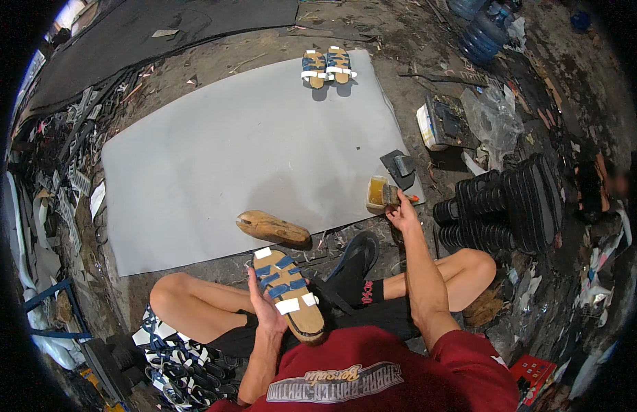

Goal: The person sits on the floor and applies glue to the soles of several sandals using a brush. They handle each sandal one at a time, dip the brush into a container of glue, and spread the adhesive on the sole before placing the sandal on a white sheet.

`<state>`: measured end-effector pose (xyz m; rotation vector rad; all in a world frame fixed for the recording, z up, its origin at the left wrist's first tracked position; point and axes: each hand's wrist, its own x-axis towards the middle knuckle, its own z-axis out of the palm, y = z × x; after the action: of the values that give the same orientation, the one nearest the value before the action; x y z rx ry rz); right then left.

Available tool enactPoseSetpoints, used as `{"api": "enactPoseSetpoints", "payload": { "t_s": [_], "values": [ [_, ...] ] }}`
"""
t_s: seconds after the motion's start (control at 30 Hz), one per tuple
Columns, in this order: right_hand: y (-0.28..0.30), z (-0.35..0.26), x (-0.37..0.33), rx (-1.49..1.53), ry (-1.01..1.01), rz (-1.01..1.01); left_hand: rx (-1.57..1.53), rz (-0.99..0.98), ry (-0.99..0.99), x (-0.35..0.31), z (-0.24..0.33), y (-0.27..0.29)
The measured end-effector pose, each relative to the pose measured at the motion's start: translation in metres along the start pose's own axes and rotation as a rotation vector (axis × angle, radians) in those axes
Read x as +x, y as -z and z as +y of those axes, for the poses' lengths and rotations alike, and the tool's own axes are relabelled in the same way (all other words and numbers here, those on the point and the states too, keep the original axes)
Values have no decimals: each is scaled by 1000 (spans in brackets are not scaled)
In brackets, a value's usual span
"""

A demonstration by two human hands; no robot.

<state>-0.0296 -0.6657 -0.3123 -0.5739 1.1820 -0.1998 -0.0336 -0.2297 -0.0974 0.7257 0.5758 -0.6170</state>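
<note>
My left hand point(268, 312) is closed round the side of a sandal point(301, 317) with a tan footbed, blue straps and white tabs, held tilted above my lap. My right hand point(402, 215) reaches forward to a tub of yellow glue point(376, 193), its fingers pinched on a wide, flat brush point(392, 196) at the tub's edge. Part of the brush's handle is hidden by the fingers. A wooden shoe last point(274, 228) lies on the near edge of the grey sheet, just beyond the sandal.
A finished-looking pair of sandals point(326, 66) stands at the far edge of the grey sheet point(215, 158). Stacked black soles point(517, 202) are to the right. Sandal uppers point(184, 364) heap at lower left. Large blue water bottles point(484, 34) lie at the far right.
</note>
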Motion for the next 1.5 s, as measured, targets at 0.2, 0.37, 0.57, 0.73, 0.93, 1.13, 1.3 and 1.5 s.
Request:
{"api": "enactPoseSetpoints", "payload": {
  "t_s": [0.2,0.37,0.57,0.73,0.93,1.13,1.3,1.5],
  "values": [
    [1,-8,-8,-134,24,-28,-10,-7,-35,9,7,9],
    [-6,-15,-13,-163,40,2,-33,-159,44,55,-15,-33],
    [10,-15,13,-126,107,43,-40,-420,195,198,-79,-88],
    [-8,1,12,-57,18,55,144,-412,153,258,-118,-92],
    [2,-29,-18,138,-39,-270,141,-394,203,238,-132,-104],
    [-33,-29,-49,-751,630,229,80,-307,141,228,-118,-97],
    [-54,-8,-67,-1295,1241,326,56,-183,87,199,-84,-66],
    [-78,2,-80,-1583,1411,359,-124,-67,44,133,-30,-27]
  ]
}}
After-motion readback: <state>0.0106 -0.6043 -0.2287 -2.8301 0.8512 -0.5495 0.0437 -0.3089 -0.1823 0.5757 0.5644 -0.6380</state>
